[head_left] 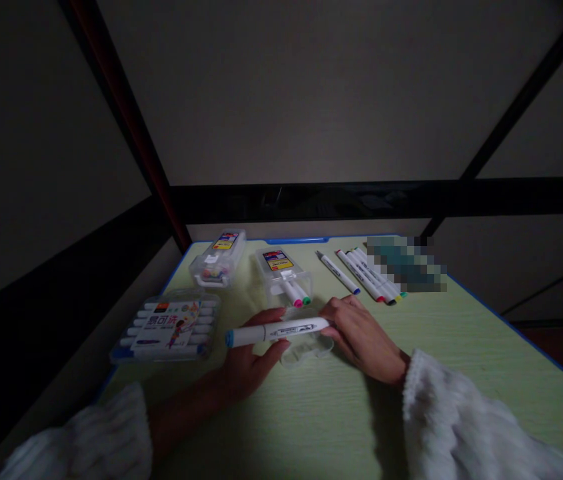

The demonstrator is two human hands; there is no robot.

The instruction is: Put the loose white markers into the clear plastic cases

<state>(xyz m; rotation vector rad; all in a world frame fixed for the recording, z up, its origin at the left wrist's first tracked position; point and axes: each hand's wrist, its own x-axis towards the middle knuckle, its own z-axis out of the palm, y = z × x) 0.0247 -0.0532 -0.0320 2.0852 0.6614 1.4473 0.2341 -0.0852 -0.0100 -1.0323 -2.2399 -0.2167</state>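
A white marker (281, 329) with a light blue left end is held level above the table between my two hands. My left hand (248, 363) closes round its middle, with the thumb below and the fingers behind. At the marker's other end, the fingers of my right hand (361, 337) pinch the tip. Under the marker, a clear plastic piece (307, 352), perhaps a lid, lies on the table. Just beyond stands an open clear case (267, 275), with a pink-ended marker (292, 295) and a green-ended marker (302, 293) sticking out towards me.
A flat clear case of markers (171, 327) lies at the left of the pale green table (461, 373). Behind it is another clear case (221, 257). Several loose markers (368, 275) and a single blue-ended marker (337, 272) lie back right, beside a blurred-out greenish item (406, 263).
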